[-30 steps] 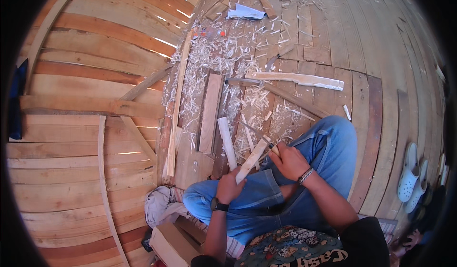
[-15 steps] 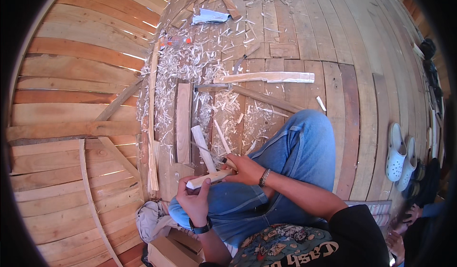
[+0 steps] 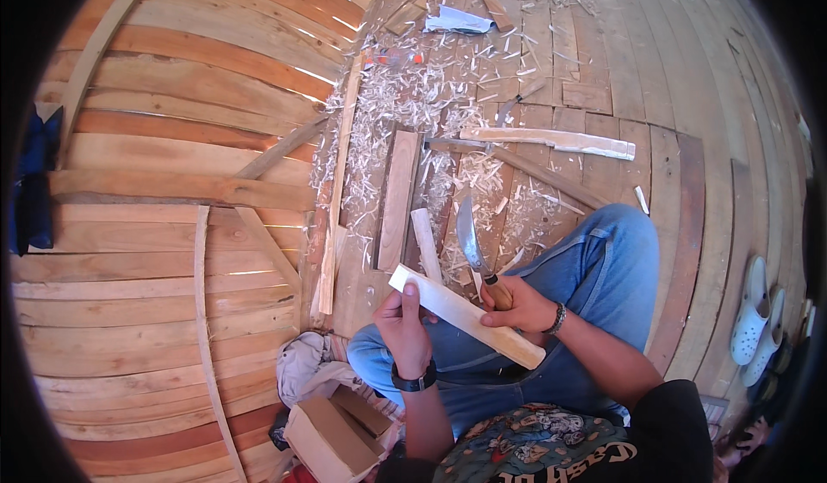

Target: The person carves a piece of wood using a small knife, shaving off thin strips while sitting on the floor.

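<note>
Pale, flat carved wooden stick (image 3: 469,315): lying slantwise above the lap, over the blue denim trousers (image 3: 594,267). Left hand (image 3: 405,328) clenching the stick near its upper end. Right hand (image 3: 517,306) pressing on the stick's middle while gripping a knife with curved steel blade and wooden handle (image 3: 474,246), blade pointing away from the stick.

Risks, as judged:
- Blade slipping toward the left hand's fingers, caused by a glancing cut.
- Stick twisting, caused by a loose grip.

Beyond the stick: pale wood shavings (image 3: 413,104) scattered over a reddish plank floor (image 3: 172,164); loose boards lying nearby; white clogs (image 3: 754,319) well apart from the stick.
</note>
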The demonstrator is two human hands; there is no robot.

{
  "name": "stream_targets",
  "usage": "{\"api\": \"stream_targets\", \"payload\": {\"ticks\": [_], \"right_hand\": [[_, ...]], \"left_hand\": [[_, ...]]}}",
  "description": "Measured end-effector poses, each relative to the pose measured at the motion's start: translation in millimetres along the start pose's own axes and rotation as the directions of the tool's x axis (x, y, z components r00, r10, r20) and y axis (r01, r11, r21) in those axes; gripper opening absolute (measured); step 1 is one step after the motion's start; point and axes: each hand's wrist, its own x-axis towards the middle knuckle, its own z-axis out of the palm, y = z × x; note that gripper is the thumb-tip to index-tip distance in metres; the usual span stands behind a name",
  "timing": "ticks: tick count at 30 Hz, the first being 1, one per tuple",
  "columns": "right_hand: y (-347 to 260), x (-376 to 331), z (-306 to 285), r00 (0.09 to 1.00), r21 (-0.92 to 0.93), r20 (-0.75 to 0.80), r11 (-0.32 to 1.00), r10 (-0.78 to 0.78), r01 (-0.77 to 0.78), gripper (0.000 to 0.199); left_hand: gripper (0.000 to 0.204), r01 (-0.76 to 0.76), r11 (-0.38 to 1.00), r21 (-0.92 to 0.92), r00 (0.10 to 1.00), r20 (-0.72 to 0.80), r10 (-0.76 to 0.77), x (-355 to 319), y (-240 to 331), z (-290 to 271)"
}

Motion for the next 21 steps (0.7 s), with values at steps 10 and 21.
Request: {"api": "stream_targets", "payload": {"ticks": [10,21], "right_hand": [[-10,-1,-4,0.989,0.173,-0.150,0.984,-0.007,0.033,0.023],[19,5,-3,0.992,0.205,-0.094,0.973,-0.087,0.105,0.023]], "left_hand": [[0.026,0.169,0.984,0.051,0.915,0.363,-0.176,-22,-29,18],[0.026,0.091,0.984,-0.151,0.980,0.189,-0.062,-23,-37,27]]}}
